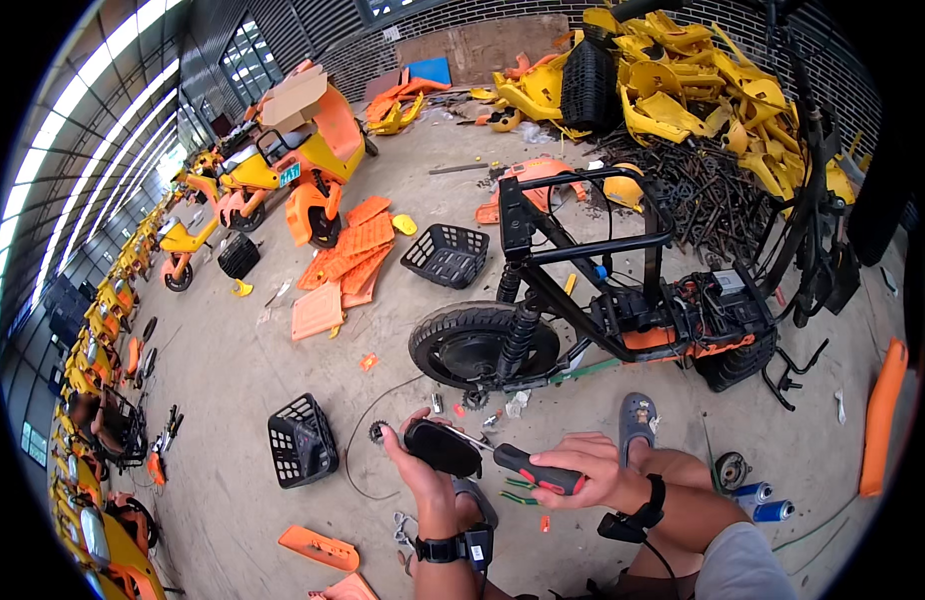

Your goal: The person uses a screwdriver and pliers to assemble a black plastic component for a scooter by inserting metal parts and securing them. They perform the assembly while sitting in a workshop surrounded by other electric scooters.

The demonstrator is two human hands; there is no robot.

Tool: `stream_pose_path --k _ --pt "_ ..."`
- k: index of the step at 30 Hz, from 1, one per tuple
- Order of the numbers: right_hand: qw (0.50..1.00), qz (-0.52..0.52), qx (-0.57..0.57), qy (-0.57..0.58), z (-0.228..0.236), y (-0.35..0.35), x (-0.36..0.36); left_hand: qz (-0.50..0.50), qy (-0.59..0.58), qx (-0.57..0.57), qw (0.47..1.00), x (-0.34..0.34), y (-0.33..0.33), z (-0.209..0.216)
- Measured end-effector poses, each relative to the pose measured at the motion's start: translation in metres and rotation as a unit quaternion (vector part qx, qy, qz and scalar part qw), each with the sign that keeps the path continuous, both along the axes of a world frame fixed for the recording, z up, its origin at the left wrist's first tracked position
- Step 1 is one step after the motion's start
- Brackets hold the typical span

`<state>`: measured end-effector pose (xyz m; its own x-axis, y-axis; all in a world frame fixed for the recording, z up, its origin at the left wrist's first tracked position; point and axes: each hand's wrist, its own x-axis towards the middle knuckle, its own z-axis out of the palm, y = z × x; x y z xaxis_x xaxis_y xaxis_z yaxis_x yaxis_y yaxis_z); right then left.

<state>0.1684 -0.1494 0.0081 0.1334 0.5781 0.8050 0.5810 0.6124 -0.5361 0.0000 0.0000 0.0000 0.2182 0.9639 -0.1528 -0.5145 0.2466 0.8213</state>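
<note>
black and oval, the part [441, 449] sat clasped in our left hand [421, 473], seemingly to keep it steady. our right hand [591, 466] was wrapped round the screwdriver [539, 470], a grip suited to twisting, and aimed it towards the part; contact was unclear. we held both above the floor [223, 400], near the wheel [466, 352], perhaps for room.

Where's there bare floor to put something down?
There's bare floor between the stacked orange panels and the nearest black basket. Another bare patch is below that basket, left of an orange piece. It's crowded right of the right hand, with a round metal part and blue cans, and at the top right, where yellow panels pile beside dark metal parts.
</note>
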Motion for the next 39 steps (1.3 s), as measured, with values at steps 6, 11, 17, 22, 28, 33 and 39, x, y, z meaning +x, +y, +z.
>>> stream_pose_path --k 6,11,17,22,28,33,39 --pt "1.000 0.000 0.010 -0.007 0.002 0.006 -0.003 0.008 0.003 0.015 1.000 0.001 0.008 0.001" --pt "0.998 -0.024 -0.046 0.046 0.004 0.004 -0.003 0.028 0.036 0.043 0.998 -0.001 0.009 -0.009" --pt "0.977 -0.036 -0.145 0.151 0.006 -0.006 -0.001 0.050 0.131 0.129 0.982 -0.001 0.004 -0.015" --pt "0.973 0.011 -0.168 0.158 0.009 -0.005 0.001 0.048 0.116 0.119 0.985 -0.003 0.006 -0.017" --pt "0.956 0.064 -0.241 0.154 0.013 -0.009 0.002 0.063 0.166 0.170 0.969 -0.009 0.007 -0.017" --pt "0.835 0.149 -0.363 0.385 0.013 -0.005 0.011 0.075 0.213 0.232 0.946 -0.008 0.007 -0.020" --pt "0.809 0.126 -0.426 0.385 0.007 0.005 0.013 0.081 0.309 0.218 0.922 -0.010 0.002 -0.018"
